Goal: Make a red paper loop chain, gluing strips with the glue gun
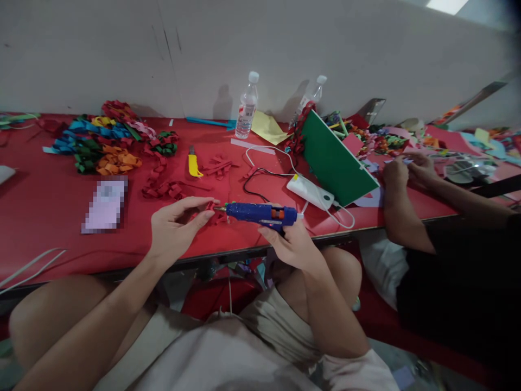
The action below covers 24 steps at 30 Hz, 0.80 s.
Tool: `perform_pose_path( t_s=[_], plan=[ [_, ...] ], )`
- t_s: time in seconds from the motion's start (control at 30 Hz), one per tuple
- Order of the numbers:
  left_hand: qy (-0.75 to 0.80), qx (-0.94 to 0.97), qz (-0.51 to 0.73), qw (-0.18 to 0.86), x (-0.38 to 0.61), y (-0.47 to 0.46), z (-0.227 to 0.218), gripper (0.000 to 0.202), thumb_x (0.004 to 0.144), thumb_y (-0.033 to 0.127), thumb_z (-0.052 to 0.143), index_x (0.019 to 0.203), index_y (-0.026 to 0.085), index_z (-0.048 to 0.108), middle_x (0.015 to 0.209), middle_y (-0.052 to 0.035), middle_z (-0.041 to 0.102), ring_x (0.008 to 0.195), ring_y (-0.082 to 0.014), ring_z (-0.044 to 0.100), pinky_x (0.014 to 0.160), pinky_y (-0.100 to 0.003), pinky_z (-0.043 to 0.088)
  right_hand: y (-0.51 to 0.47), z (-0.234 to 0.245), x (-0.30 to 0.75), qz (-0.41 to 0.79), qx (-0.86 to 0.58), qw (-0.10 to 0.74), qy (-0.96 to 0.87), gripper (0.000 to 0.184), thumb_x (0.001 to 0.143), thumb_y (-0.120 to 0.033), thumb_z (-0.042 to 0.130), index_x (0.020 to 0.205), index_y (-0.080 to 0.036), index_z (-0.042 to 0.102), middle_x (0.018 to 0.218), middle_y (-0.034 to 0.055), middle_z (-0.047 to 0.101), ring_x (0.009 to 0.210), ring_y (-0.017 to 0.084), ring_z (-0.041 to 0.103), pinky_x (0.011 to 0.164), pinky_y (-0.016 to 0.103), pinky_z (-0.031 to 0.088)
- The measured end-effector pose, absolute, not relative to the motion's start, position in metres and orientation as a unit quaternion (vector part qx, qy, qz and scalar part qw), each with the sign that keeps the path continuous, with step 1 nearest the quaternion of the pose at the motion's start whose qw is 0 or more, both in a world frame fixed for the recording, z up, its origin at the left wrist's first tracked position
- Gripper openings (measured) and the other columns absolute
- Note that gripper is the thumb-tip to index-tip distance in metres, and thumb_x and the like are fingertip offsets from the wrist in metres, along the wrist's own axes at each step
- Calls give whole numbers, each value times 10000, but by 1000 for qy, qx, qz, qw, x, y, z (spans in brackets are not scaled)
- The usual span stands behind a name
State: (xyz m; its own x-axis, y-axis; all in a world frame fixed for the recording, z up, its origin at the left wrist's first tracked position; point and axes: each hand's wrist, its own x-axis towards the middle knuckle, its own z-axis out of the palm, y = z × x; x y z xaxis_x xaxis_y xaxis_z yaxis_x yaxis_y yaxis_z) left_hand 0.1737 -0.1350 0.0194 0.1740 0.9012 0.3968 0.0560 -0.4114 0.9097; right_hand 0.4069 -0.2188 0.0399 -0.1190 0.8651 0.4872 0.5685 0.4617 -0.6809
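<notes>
Head view: both hands met over the near edge of the red table (36,217), and all the action sat between them;
Left hand (175,225): thumb and forefinger pinched a small red paper piece (210,206) right at the tips, presumably to leave its end bare for the nozzle (220,208); the other fingers were partly hidden;
Right hand (293,241): fingers closed round the handle of the blue glue gun (260,214), thumb along the near side; whether one squeezed the trigger, I could not tell;
Glue gun: nearly level above the table's near edge, nose pointing left, straight at the red piece; that aim likely kept the hot tip clear of the skin; touching or just short, too small to tell;
Yellow cutter (194,164): down beyond the left hand, probably parked within reach; loose red strips (220,165) lay just beside it;
Coloured strips (101,136): heaped toward the back left, seemingly to keep the near edge free;
Green board (334,160): tilted up right of centre, its support hidden; a white device (310,191) with a cable lay before it;
Water bottle (246,106): upright by the back edge, perhaps safely away from elbows;
Co-worker's hands (395,171): busy farther right, well apart;
</notes>
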Motion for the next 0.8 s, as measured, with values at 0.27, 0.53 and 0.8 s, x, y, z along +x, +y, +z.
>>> perform_pose_path(
  t_s=[0.27, 0.53, 0.8],
  plan=[
    [357, 665, 523, 395, 174, -136, 22, 210, 792, 325, 778, 978, 229, 768, 927, -42, 779, 817, -169, 731, 827, -322, 623, -219, 38, 409, 147, -496, 437, -736, 130, 952, -336, 576, 955, -239, 663, 845, 43, 686, 722, 191, 651, 636, 287, 528],
    [358, 676, 527, 370, 174, -135, 23, 214, 787, 299, 778, 974, 197, 768, 925, -53, 785, 816, -168, 739, 808, -294, 619, -220, 41, 408, 153, -492, 439, -736, 143, 959, -321, 565, 976, -210, 654, 850, 50, 700, 737, 193, 670, 658, 285, 545],
    [371, 682, 511, 368, 173, -136, 24, 222, 795, 332, 769, 980, 210, 768, 946, -54, 784, 852, -180, 738, 841, -312, 612, -220, 40, 410, 142, -493, 430, -742, 145, 962, -320, 559, 975, -218, 662, 914, 63, 715, 811, 214, 690, 689, 300, 560]
  ],
)
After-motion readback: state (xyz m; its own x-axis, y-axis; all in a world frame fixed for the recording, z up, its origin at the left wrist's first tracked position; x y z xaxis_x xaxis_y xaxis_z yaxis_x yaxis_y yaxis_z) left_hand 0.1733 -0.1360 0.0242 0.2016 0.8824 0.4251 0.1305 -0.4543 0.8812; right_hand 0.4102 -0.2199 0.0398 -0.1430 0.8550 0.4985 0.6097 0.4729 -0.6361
